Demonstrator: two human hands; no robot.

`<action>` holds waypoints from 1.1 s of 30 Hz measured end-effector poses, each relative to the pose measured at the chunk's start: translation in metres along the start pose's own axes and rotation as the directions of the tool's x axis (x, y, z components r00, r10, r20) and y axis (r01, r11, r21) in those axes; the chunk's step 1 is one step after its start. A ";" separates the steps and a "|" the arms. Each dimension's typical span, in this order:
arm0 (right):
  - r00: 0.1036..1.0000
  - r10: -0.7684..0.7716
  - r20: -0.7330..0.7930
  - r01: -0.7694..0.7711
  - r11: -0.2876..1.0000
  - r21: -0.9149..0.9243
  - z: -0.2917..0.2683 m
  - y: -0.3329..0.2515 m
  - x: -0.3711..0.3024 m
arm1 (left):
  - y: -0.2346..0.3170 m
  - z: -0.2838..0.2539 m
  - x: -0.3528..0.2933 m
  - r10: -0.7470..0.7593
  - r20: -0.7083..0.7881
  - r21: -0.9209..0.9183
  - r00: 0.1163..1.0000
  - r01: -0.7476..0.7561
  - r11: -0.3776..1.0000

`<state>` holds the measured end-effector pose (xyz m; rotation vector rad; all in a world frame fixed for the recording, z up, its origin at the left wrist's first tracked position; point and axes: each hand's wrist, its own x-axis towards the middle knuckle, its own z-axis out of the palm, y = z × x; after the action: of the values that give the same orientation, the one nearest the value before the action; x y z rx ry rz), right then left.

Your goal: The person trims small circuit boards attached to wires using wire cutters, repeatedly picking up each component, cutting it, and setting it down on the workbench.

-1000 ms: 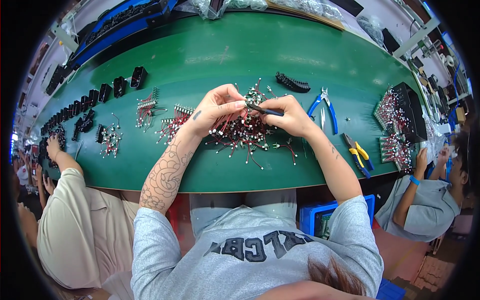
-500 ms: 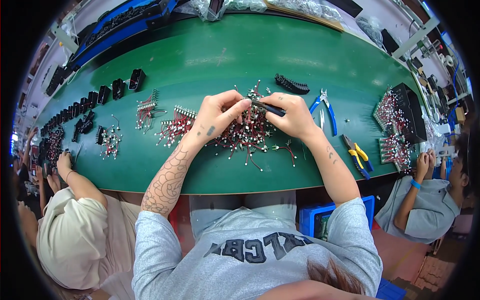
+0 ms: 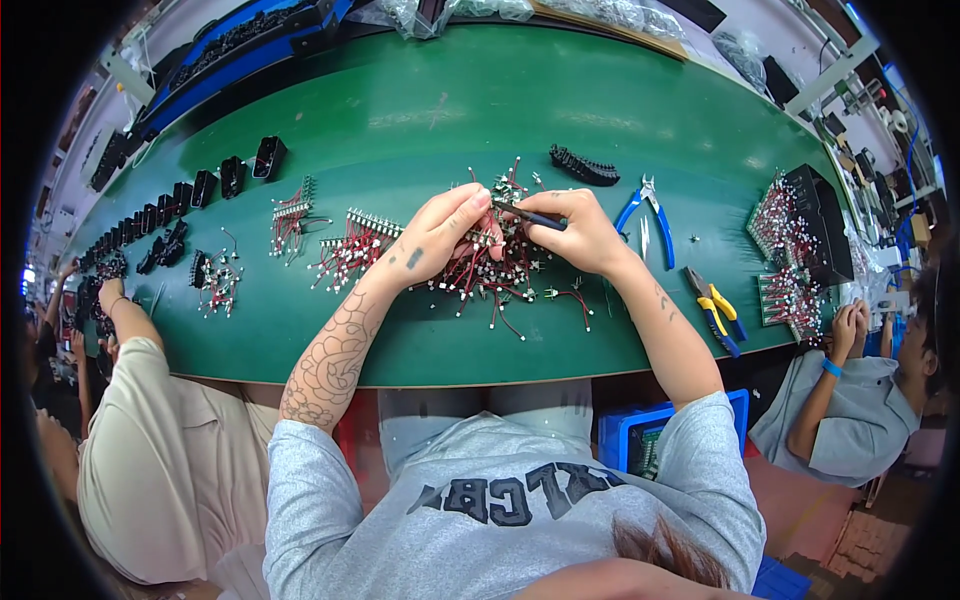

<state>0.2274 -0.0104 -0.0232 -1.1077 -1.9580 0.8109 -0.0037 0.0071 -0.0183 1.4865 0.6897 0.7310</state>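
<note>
Over a heap of small wired parts point(image 3: 505, 275), with red and black leads and white plug ends, my two hands work close together. My left hand point(image 3: 445, 235) is closed, thumb and fingertips pinching a small wired part at the heap's top; its exact shape is hidden by the fingers. Gripped in my right hand point(image 3: 578, 232) is a slim dark hand tool point(image 3: 540, 217), its narrow tip pointing left at my left fingertips. Whether the tip touches the part is too small to tell.
Right of my hands lie blue-handled pliers point(image 3: 657, 225) and yellow-and-blue pliers point(image 3: 715, 308). A black curved strip point(image 3: 584, 167) lies beyond. Leftward are wired boards point(image 3: 362, 238) and black housings point(image 3: 205, 188). A black bin point(image 3: 820, 225) stands right; co-workers sit on both sides.
My left thumb has shifted slightly up and left, and its lower fingers show more. The tool's tip has come away a little from the left fingertips. The left co-worker's arm has moved farther left.
</note>
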 end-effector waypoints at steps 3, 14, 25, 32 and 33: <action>0.998 0.053 0.029 -0.055 0.995 0.077 0.000 0.003 0.000 | 0.004 0.001 0.000 -0.017 0.008 -0.035 1.000 0.017 0.999; 0.986 0.130 0.101 -0.136 0.989 0.053 -0.020 0.000 0.002 | 0.016 -0.013 -0.003 -0.042 -0.046 0.108 0.998 0.047 0.993; 0.967 -0.248 -0.052 0.163 0.763 -0.625 -0.026 0.009 0.002 | 0.018 -0.004 -0.001 0.059 -0.239 0.493 0.969 0.068 0.867; 0.981 -0.196 -0.009 0.147 0.765 -0.627 -0.024 0.006 0.000 | 0.011 -0.014 0.001 0.002 -0.184 0.052 0.983 0.007 0.999; 0.979 -0.204 -0.006 0.159 0.779 -0.607 -0.024 0.007 -0.001 | 0.013 -0.009 0.002 -0.002 -0.194 0.087 0.981 0.019 0.996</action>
<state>0.2503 -0.0042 -0.0165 -1.2442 -2.2870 0.0110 -0.0096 0.0140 -0.0053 1.5037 0.8870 0.8534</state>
